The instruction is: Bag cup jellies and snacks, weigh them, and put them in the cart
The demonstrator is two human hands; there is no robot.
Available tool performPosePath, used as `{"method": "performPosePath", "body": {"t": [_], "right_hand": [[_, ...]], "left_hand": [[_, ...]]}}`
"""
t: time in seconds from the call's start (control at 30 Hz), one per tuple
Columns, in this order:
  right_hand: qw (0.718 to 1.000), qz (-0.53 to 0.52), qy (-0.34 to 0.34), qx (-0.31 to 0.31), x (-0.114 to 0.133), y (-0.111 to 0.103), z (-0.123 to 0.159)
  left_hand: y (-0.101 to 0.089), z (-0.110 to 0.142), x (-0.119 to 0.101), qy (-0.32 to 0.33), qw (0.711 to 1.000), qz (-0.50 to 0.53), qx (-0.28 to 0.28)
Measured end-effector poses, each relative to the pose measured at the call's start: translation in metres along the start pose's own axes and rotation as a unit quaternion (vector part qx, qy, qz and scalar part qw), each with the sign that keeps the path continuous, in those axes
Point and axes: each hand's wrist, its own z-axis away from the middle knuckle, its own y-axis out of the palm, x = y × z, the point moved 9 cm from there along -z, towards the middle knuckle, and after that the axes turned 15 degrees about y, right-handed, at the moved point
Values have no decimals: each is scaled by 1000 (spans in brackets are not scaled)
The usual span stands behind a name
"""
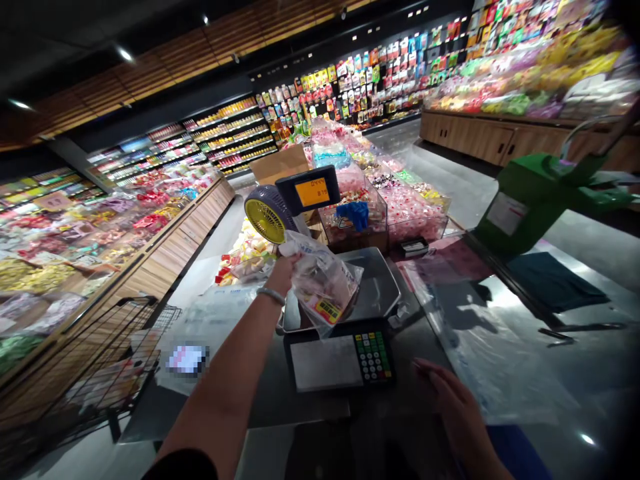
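Note:
My left hand [286,268] is closed on the gathered top of a clear plastic bag [323,277]. A yellow label shows near the bag's lower corner, but its contents are hard to make out. The bag is over the metal pan of a weighing scale [377,283]; I cannot tell whether it rests there. Lit orange, the scale's display [313,191] stands behind the bag. My right hand [453,397] holds nothing visible, its fingers stretched out beside the scale's keypad [373,357].
A grey and yellow fan [267,217] stands behind the bag. Clear plastic sheeting [490,353] lies at right, below a green container [520,207]. A wire shopping cart [100,373] is at left. Candy bins [350,187] with a blue glove-like item [354,215] stand ahead.

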Motion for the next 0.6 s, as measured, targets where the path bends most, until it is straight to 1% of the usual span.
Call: {"method": "performPosePath", "body": {"t": [0.07, 0.13, 0.17, 0.23, 0.33, 0.43, 0.5, 0.6], "right_hand": [[1000, -15, 1, -15, 11, 7, 0], [999, -34, -11, -36, 27, 17, -1], [998, -52, -19, -36, 36, 25, -1], [995, -100, -25, 1, 54, 49, -1], [984, -151, 0, 91, 71, 93, 3], [972, -176, 27, 151, 74, 124, 9], [968, -176, 42, 173, 68, 137, 14], [969, -134, 72, 195, 53, 150, 21]], "left_hand": [[-5, 14, -9, -21, 999, 29, -32], [-9, 33, -26, -20, 997, 54, -49], [-11, 44, -36, -19, 996, 66, -56], [-17, 65, -57, -10, 993, 93, -75], [-26, 95, -88, 9, 991, 104, -90], [-40, 124, -108, 7, 989, 89, -115], [-52, 145, -116, -6, 986, 82, -142], [-70, 178, -128, -5, 982, 61, -178]]}}
